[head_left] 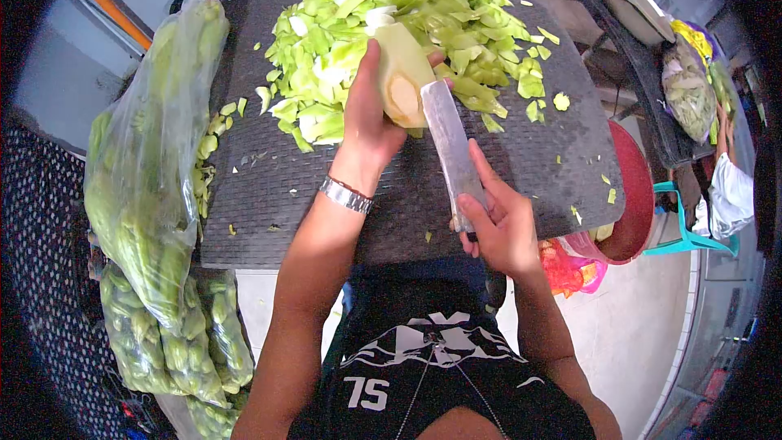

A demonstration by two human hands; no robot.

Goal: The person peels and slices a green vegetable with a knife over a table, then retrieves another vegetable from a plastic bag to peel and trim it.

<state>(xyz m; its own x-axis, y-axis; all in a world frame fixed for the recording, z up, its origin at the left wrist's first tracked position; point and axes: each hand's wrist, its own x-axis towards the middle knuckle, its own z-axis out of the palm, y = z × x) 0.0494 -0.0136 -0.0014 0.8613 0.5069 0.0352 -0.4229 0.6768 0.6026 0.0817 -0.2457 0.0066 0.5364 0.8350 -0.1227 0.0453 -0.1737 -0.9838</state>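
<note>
My left hand [371, 110] is wrapped round a peeled, pale green fruit [399, 57] and holds it above the table. The fruit's near end shows an oval, tan-ringed core; I cannot tell its exact kind. In my right hand [507, 228] is a broad-bladed knife [449, 134], its handle mostly hidden by the fingers. The blade's far end lies beside the fruit's right side; whether they touch is unclear. Behind the fruit, a large heap of green peelings and slices [326, 57] spreads over the dark, textured table [326, 212].
A clear plastic bag of green produce [151, 155] leans at the table's left edge, above several more filled bags [155, 334]. To the right stand a red tub [634, 187] and a turquoise stool [688, 232]. Another person's arm and white clothing [731, 195] show beyond.
</note>
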